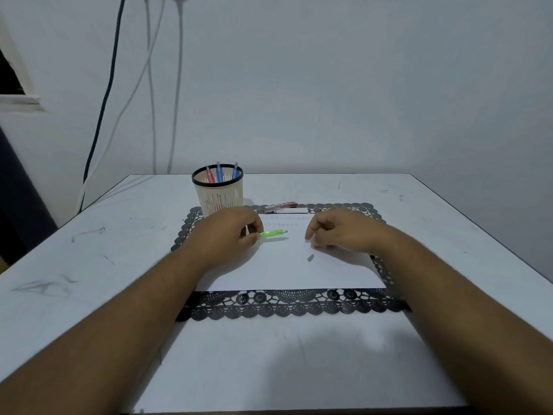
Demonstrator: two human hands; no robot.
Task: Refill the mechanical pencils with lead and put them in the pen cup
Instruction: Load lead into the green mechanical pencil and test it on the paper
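Hands sit over a white sheet [287, 271] laid on a black lace mat [287, 304] on the table [89, 265].

Left hand [227, 232]: fingers curled, thumb and fingertips pinching one end of a green pencil [273, 233]. The pencil lies nearly level, just above or on the sheet; which of the two cannot be told. Its free end, with a small grey tip, points toward the right hand.

Right hand [338, 232]: knuckles up, fingers bent loosely downward, forefinger tip near the sheet. Whether the thumb and fingers pinch anything cannot be told; nothing is visible between them. The two hands are apart, with the pencil's free end between them.

Small grey cap [310, 258]: lies on the sheet, just in front of the right hand, not touching it.

Cup [217, 190]: cream slotted wall, black rim, upright at the mat's far left corner, just behind the left hand. It holds three pencils: one red [210, 174] and two blue [219, 171], standing tip up.

Lead case [281, 206]: red, lying flat at the mat's far edge, to the right of the cup.
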